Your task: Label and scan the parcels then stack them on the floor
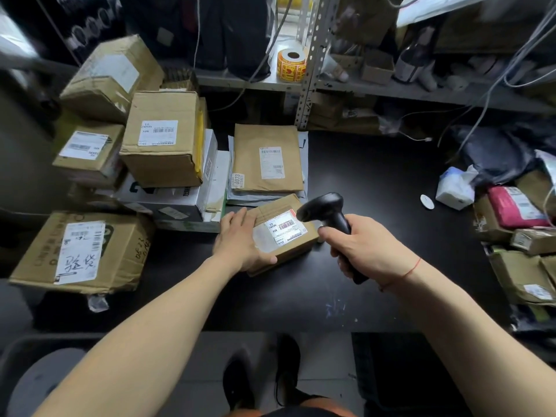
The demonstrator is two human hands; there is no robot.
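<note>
A small brown cardboard parcel (287, 246) with a white barcode label lies on the black table (376, 182), tilted. My left hand (240, 240) grips its left end, thumb along the near edge. My right hand (364, 246) holds a black handheld scanner (326, 209) by its handle, with the head hovering just over the parcel's label at the right end. A flat brown envelope parcel (267, 158) with a white label lies just behind, on grey mailers.
Several labelled cardboard boxes (164, 136) are piled on the left; a large one (81, 251) sits at the near left. More parcels (517, 209) crowd the right edge beside a white tissue pack (455, 189). A yellow label roll (291, 63) stands on the metal shelf behind.
</note>
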